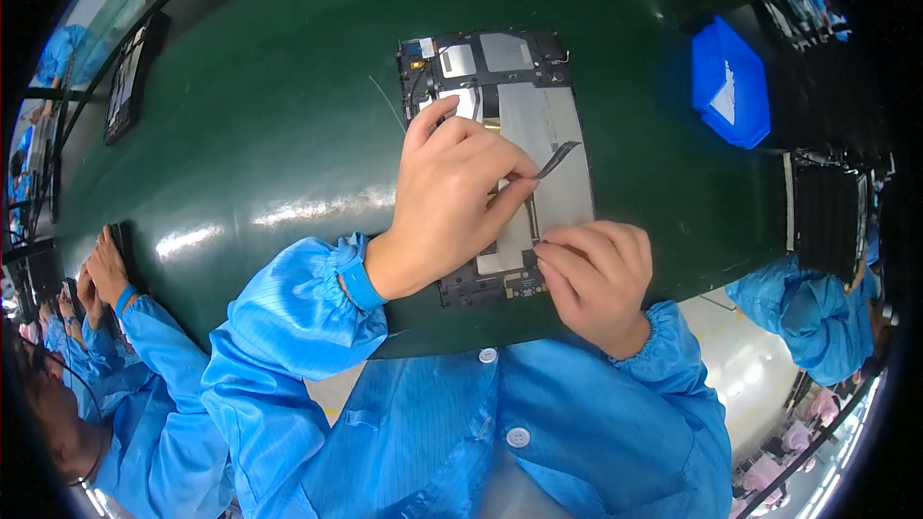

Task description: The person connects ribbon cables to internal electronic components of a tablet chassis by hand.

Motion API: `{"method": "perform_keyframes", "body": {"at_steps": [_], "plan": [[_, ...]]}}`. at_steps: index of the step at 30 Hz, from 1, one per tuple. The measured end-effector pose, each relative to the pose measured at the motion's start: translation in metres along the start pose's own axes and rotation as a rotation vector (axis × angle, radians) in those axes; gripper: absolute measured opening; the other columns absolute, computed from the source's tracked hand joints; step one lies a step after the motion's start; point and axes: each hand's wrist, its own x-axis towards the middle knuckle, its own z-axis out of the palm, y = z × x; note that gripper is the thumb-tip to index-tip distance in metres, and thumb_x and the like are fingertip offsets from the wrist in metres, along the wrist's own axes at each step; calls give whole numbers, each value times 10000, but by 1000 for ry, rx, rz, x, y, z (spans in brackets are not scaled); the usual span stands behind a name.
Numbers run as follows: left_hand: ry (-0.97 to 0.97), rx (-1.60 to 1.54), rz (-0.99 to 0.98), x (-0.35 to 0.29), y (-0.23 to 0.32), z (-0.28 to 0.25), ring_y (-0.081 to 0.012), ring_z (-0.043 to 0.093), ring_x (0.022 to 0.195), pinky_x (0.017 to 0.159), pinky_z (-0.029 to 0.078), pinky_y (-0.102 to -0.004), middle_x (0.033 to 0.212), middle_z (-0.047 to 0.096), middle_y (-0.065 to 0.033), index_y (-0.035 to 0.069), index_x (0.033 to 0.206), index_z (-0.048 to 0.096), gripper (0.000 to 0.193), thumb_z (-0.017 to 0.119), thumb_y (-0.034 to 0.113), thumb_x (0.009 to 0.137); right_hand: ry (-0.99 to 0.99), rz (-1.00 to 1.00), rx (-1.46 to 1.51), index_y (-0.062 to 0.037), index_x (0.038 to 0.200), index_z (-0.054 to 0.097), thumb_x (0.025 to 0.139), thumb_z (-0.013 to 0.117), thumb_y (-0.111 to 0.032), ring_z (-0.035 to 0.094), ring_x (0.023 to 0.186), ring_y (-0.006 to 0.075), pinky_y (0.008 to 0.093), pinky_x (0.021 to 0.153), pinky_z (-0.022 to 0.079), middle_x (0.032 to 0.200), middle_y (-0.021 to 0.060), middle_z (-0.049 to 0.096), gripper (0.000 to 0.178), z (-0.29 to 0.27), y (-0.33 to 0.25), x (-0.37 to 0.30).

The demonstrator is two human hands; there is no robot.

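Note:
An opened tablet body lies on the green belt, its grey inner plates and circuit parts showing. My left hand rests over its middle, thumb and forefinger pinching a thin dark flex strip that lifts off the grey plate. My right hand presses with bent fingers on the tablet's near right corner, by the lower circuit board. Both my sleeves are blue, with a blue wrist strap on the left.
A blue bin stands at the far right of the belt. Another dark device lies at the right by a co-worker's blue sleeve. At the left a co-worker's hands touch a device, and a further one lies beyond.

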Motion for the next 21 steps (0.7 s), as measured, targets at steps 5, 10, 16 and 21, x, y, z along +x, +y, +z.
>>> {"method": "perform_keyframes", "body": {"at_steps": [5,10,16,21], "plan": [[-35,18,8,2,1,-1,-210,578,831,1017,363,-455,748,621,21,142,791,680,151,777,88,689,-16,35,16,-119,891,701,731,726,-118,582,897,212,362,801,423,965,-8,652,162,-1,1,4],[-28,57,7,3,1,0,-218,568,816,1021,360,-453,753,612,10,127,768,660,147,782,110,688,-18,49,29,-117,878,688,739,721,-114,580,893,209,363,794,414,952,-5,641,143,-1,2,7],[-53,105,0,5,4,1,-230,560,814,1015,361,-449,751,600,-10,107,742,634,160,785,143,701,-24,50,25,-114,885,686,745,718,-114,577,899,194,361,806,408,954,-5,641,144,-2,3,3],[-53,105,-4,4,3,-2,-231,552,804,1016,360,-446,732,586,-10,105,736,630,160,782,146,707,-20,47,36,-112,892,686,743,720,-115,577,900,196,362,806,409,956,-1,640,153,0,1,4]]}}
